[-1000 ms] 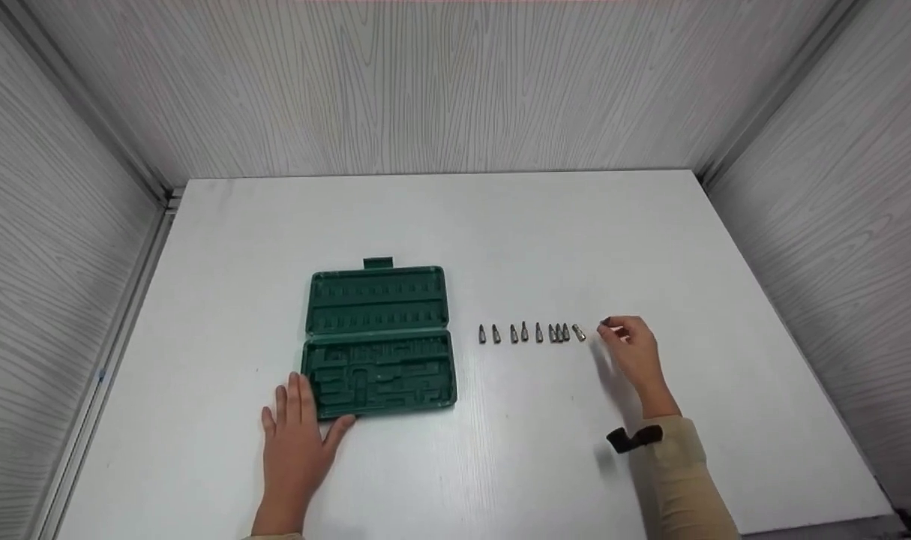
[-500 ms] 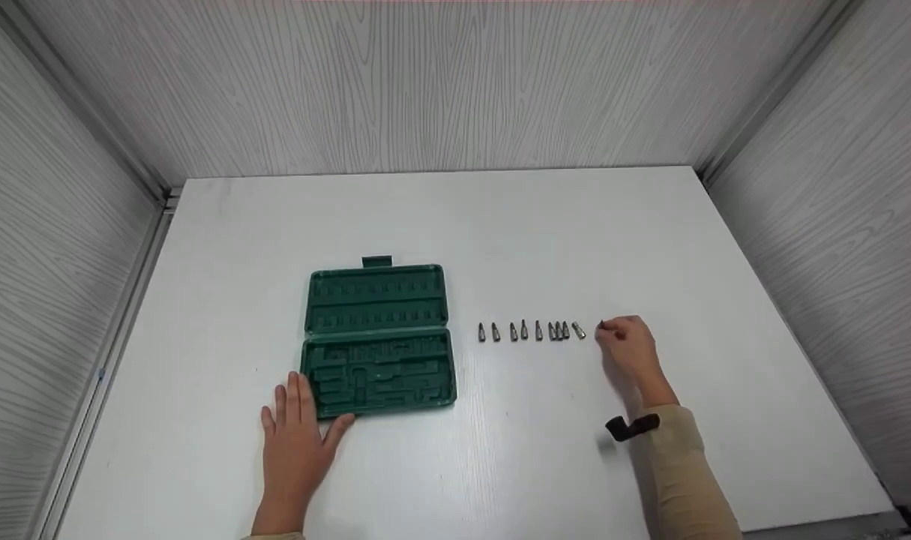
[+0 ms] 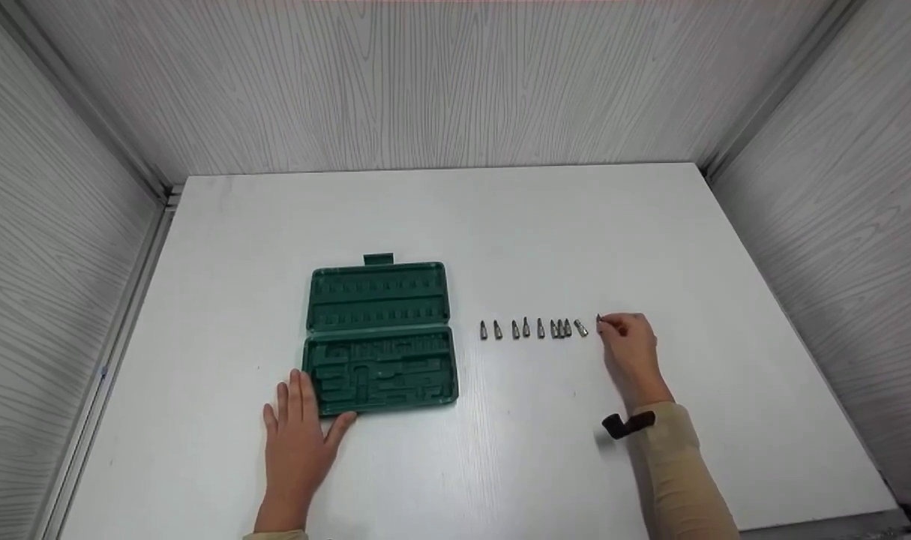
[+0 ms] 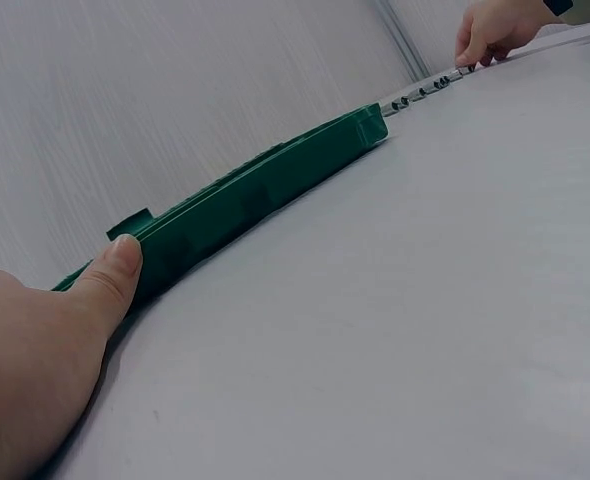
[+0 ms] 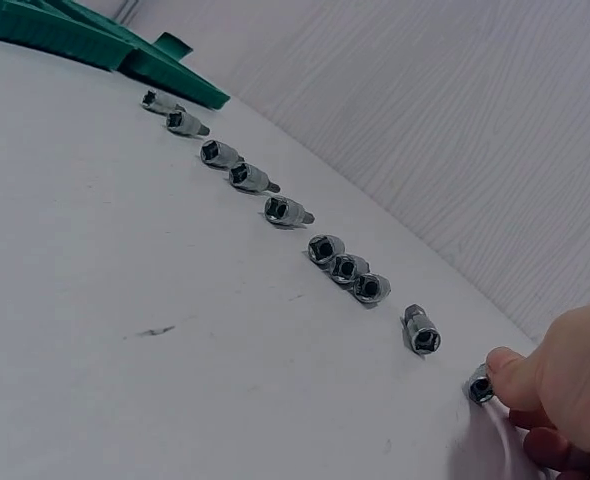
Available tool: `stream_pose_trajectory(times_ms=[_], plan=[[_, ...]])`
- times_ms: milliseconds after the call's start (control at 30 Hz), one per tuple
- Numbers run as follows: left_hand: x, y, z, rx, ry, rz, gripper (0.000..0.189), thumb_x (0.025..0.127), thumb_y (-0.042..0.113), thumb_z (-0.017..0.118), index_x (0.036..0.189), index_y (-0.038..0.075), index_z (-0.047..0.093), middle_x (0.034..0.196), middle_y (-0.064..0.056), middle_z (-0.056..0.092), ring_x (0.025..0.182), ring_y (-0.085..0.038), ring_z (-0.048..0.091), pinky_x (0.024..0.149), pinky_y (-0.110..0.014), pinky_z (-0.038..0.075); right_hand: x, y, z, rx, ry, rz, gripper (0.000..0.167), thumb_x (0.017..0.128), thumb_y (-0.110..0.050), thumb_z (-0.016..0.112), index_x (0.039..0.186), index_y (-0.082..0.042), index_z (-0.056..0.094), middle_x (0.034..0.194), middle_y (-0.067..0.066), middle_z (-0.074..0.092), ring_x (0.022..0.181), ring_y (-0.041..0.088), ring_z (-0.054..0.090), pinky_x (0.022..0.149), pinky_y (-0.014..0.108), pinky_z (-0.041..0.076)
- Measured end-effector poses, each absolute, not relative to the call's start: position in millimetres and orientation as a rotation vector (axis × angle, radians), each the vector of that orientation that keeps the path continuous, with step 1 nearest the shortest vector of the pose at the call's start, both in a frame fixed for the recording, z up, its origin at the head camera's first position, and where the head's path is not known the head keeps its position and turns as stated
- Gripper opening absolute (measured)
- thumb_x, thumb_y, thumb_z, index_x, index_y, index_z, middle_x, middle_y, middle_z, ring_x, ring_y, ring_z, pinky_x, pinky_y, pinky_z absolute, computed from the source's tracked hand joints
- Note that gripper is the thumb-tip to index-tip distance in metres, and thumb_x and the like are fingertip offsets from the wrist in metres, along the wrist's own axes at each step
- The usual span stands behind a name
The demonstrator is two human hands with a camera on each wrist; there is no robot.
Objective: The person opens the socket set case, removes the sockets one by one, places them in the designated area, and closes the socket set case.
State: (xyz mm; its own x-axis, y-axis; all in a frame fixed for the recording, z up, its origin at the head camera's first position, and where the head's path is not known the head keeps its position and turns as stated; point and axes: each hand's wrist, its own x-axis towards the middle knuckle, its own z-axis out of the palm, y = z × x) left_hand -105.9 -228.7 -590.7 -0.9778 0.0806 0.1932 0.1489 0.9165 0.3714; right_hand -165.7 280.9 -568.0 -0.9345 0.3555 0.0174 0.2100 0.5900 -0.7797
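My right hand (image 3: 629,349) pinches a small silver bit socket (image 5: 481,385) between thumb and fingers at the right end of a row. In the right wrist view its square hole faces the camera, low at the tabletop. Just left of it lies a slanted bit socket (image 5: 422,330). Several more bit sockets (image 3: 540,328) lie leftward, three of them close together. My left hand (image 3: 298,450) lies flat with spread fingers at the near left corner of an open green case (image 3: 380,409). Its thumb (image 4: 120,262) touches the case's front wall.
The case's moulded slots hold nothing visible, and its lid (image 3: 379,300) lies folded back with a latch tab (image 3: 379,259) at the far side. A white table (image 3: 515,465) lies beneath everything. Grey wood-grain panels (image 3: 440,90) stand behind and at both sides.
My right hand has come down closer to the table, and the bit socket in it has turned so its tip points away. The left hand stays at the case.
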Motion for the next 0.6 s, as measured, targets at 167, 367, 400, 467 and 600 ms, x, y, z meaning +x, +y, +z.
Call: stream_pose_trajectory(times_ms=[167, 367, 400, 467, 600], plan=[[-105.3, -229.3, -591.8, -0.17, -2.923, -0.585, 0.095, 0.087, 0.064, 0.044, 0.148, 0.001, 0.007, 0.153, -0.018, 0.009, 0.138, -0.039, 0.009, 0.107, -0.056, 0.004, -163.4, 282.1, -568.8, -0.438, -2.623, 1.302, 0.025, 0.093, -0.019, 0.057, 0.109, -0.001, 0.064, 0.106, 0.013, 0.051, 0.095, 0.026, 0.05, 0.081, 0.038, 0.041], [-105.5, -229.9, -592.9, -0.175, -2.915, -0.579, 0.095, 0.088, 0.062, 0.047, 0.148, 0.0, 0.008, 0.153, -0.018, 0.009, 0.138, -0.039, 0.01, 0.107, -0.057, 0.005, -161.8, 282.4, -564.2, -0.46, -2.607, 1.314, 0.025, 0.095, -0.017, 0.054, 0.112, 0.0, 0.062, 0.109, 0.013, 0.051, 0.097, 0.026, 0.05, 0.08, 0.037, 0.041], [-105.6, -230.0, -593.1, -0.179, -2.907, -0.574, 0.095, 0.087, 0.061, 0.048, 0.148, 0.0, 0.009, 0.153, -0.019, 0.01, 0.138, -0.039, 0.011, 0.107, -0.057, 0.006, -161.8, 281.7, -561.9, -0.463, -2.605, 1.303, 0.025, 0.095, -0.017, 0.053, 0.113, -0.001, 0.062, 0.11, 0.014, 0.052, 0.097, 0.026, 0.05, 0.08, 0.037, 0.042], [-105.8, -230.1, -593.5, -0.187, -2.897, -0.562, 0.094, 0.087, 0.059, 0.05, 0.148, -0.001, 0.01, 0.153, -0.02, 0.012, 0.138, -0.04, 0.012, 0.106, -0.058, 0.008, -162.3, 278.6, -556.0, -0.464, -2.6, 1.282, 0.025, 0.095, -0.016, 0.053, 0.113, -0.002, 0.062, 0.112, 0.013, 0.052, 0.097, 0.026, 0.05, 0.079, 0.037, 0.042], [-106.4, -230.0, -593.5, -0.193, -2.886, -0.567, 0.094, 0.087, 0.058, 0.052, 0.148, -0.001, 0.01, 0.152, -0.021, 0.013, 0.137, -0.041, 0.013, 0.106, -0.059, 0.009, -165.6, 269.0, -542.8, -0.404, -2.565, 1.263, 0.023, 0.094, -0.015, 0.054, 0.112, -0.002, 0.064, 0.11, 0.012, 0.054, 0.095, 0.025, 0.05, 0.079, 0.036, 0.042]])
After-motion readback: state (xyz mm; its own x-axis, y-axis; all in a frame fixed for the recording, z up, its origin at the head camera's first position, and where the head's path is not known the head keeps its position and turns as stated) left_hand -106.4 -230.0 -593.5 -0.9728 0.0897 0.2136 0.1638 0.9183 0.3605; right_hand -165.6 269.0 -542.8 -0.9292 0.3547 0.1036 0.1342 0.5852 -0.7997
